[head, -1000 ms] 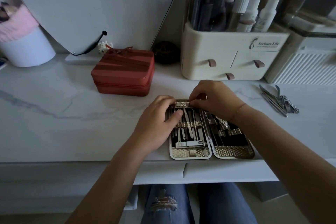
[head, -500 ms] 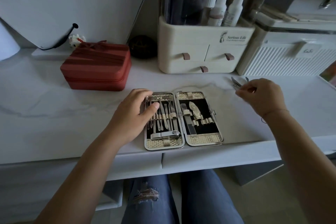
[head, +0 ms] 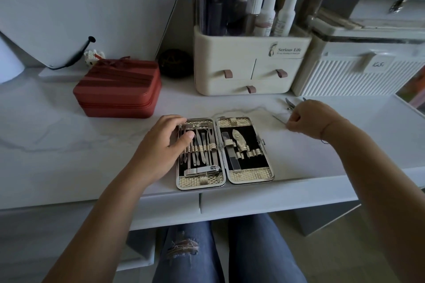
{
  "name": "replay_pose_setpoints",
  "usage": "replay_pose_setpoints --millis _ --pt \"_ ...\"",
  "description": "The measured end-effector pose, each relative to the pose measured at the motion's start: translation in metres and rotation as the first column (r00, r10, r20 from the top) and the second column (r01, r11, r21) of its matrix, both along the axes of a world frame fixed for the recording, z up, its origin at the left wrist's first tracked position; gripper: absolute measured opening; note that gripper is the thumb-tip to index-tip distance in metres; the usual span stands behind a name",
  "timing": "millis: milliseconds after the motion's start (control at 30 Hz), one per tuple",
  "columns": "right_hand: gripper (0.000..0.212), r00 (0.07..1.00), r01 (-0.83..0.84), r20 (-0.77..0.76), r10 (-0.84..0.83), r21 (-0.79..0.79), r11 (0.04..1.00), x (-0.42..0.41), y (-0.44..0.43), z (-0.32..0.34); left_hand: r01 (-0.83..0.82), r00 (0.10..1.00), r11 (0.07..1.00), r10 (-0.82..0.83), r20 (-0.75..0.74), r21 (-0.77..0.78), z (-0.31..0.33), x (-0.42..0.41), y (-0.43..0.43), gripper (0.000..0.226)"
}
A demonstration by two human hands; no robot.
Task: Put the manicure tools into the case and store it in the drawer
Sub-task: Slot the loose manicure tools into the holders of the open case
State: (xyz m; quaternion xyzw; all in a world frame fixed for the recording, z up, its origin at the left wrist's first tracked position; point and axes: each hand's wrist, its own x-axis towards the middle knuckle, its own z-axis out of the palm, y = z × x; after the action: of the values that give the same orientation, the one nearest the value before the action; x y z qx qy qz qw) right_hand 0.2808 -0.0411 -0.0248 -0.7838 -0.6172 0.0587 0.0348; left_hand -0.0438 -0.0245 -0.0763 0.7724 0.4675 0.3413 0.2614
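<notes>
The open manicure case (head: 250, 176), gold-lined with a black inside, lies flat near the table's front edge. Its left half holds several metal tools and a nail clipper; its right half holds a file and a nipper, with some loops vacant. My left hand (head: 164, 145) lies on the case's left half, fingers curled over its edge and thumb on the tools. My right hand (head: 309, 119) is to the right of the case, pinched on a thin metal tool (head: 278, 119) lying on the table. More loose tools (head: 290, 104) lie just beyond that hand, partly hidden by it.
A red zipped box (head: 118, 88) stands back left. A cream organiser with small drawers (head: 250, 71) and a white ribbed box (head: 358, 76) line the back. Two drawer fronts (head: 276, 201) run under the table's edge, above my knees.
My right hand left the case and went right to the loose tools, where it has closed on a thin one. My left hand stayed on the case.
</notes>
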Motion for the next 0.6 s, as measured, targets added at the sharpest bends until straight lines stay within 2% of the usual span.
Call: replay_pose_setpoints --millis 67,133,233,300,367,400,500,600 --pt "0.027 0.998 -0.057 -0.027 0.056 -0.029 0.998 -0.003 0.000 0.000 0.001 1.000 1.000 -0.001 0.008 -0.004 0.000 0.000 0.000 0.042" --pt "0.024 0.991 -0.104 -0.084 0.104 0.006 0.995 -0.007 -0.004 0.000 -0.003 1.000 1.000 0.003 0.014 -0.008 0.000 0.000 0.000 0.042" --pt "0.016 0.949 -0.088 -0.290 0.121 0.126 0.988 -0.014 -0.011 0.003 -0.003 1.000 1.000 0.004 0.014 -0.007 0.001 0.000 0.000 0.042" --pt "0.010 0.843 -0.048 -0.521 0.130 0.166 0.985 -0.022 -0.014 0.004 -0.001 1.000 1.000 0.001 0.010 -0.008 0.000 0.000 0.000 0.042" --pt "0.001 0.689 -0.017 -0.711 0.143 0.180 0.983 -0.030 -0.014 0.003 0.001 1.000 1.000 -0.001 0.005 -0.003 0.000 -0.001 0.000 0.042" --pt "0.005 0.615 -0.002 -0.777 0.135 0.169 0.986 -0.033 -0.013 0.004 0.001 1.000 1.000 -0.001 0.003 -0.001 0.000 -0.001 0.000 0.042" --pt "0.012 0.412 -0.009 -0.908 0.074 0.077 0.997 -0.044 -0.010 0.005 0.001 1.000 1.000 -0.001 0.006 -0.003 0.000 -0.001 0.000 0.043" --pt "0.005 0.347 -0.027 -0.938 0.017 0.008 1.000 -0.055 -0.007 0.001 0.001 1.000 1.000 -0.001 0.004 -0.010 -0.001 -0.001 0.000 0.043"
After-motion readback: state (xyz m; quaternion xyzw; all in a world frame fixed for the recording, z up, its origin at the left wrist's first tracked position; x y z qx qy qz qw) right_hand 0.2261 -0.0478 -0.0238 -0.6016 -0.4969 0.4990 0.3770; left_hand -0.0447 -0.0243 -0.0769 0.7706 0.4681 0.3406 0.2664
